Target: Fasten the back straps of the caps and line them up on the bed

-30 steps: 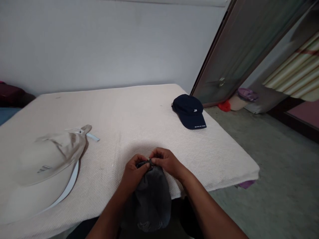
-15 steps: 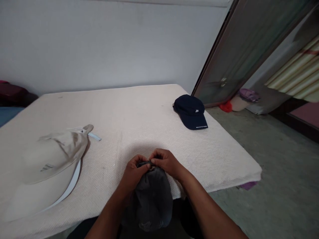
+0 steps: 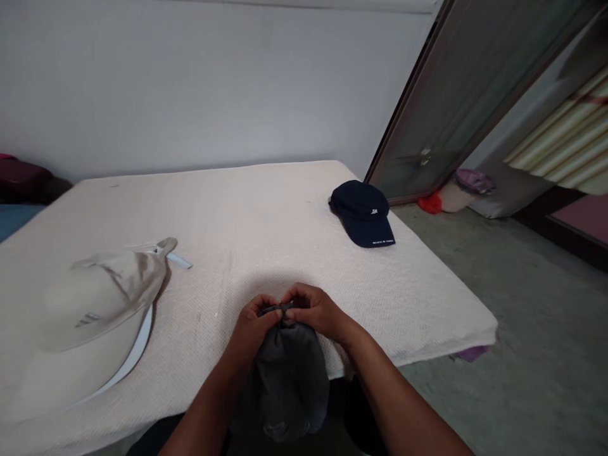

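A dark grey cap [image 3: 293,380] hangs at the near edge of the table, its back strap uppermost between my hands. My left hand [image 3: 256,323] pinches the left end of the strap with thumb and fingers. From the other side my right hand [image 3: 313,308] pinches the strap's right end, the two thumbs close together. The strap's fastening is small and partly covered by my fingers. To the left lies a beige cap [image 3: 99,304] with a loose strap end sticking out. A navy cap [image 3: 361,212] rests farther back on the right, brim towards me.
The caps lie on a table or bed with a cream textured cover [image 3: 256,215]. Behind it stands a pale wall [image 3: 213,88]. At the right are a dark door [image 3: 456,82], a striped curtain [image 3: 570,136] and bags [image 3: 468,187] on the concrete floor [image 3: 536,291].
My thumbs have shifted slightly on the strap, and the opening under it looks narrower. Both hands keep their pinch on the grey cap. The other caps stay put.
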The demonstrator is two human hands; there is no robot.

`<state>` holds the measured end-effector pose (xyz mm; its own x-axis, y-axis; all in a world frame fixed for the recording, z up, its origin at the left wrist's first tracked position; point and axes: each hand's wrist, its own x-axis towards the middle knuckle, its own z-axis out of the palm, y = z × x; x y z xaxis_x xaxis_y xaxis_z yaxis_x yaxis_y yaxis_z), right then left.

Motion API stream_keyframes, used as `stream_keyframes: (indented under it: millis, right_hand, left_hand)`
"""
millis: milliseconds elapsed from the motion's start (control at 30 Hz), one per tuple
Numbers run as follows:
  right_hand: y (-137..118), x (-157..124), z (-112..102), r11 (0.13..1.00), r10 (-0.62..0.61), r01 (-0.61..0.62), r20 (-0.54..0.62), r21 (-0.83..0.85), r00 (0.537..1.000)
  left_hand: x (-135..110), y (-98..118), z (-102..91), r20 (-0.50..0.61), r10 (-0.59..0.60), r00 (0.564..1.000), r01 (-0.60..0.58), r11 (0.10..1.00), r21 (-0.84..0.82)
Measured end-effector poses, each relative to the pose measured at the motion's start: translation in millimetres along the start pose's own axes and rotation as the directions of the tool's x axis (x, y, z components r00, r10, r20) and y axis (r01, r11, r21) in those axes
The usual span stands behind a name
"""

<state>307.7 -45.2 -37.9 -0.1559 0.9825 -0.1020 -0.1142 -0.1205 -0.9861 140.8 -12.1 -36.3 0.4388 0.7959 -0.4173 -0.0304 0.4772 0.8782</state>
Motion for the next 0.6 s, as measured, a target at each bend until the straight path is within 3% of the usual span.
stream_keyframes:
  millis: [200, 400, 533, 600]
  right_hand:
    - [2.5, 1.1, 4.0, 0.996, -0.06, 0.055, -0.08, -0.071, 0.995]
    - [0.7, 0.3, 12.1, 0.96, -0.139, 0.095, -0.154, -0.262, 0.978]
    - [-0.6, 0.5, 14.5, 0.941, -0.186, 0.126, -0.172, -0.314, 0.967]
    - [-0.2, 0.8, 15.0, 0.942, -0.194, 0.13, -0.183, -0.311, 0.964]
  left_hand:
    - [2.2, -0.8, -0.9, -0.053, 0.217, 0.975, -0.204, 0.962, 0.179]
    - [-0.3, -1.8, -3.8, -0.05, 0.229, 0.972, -0.197, 0.915, 0.352]
    - [0.8, -4.2, -5.2, -0.022, 0.454, 0.891, -0.38, 0.771, 0.512]
    - [1.5, -5.7, -5.4, -0.005, 0.51, 0.86, -0.421, 0.715, 0.559]
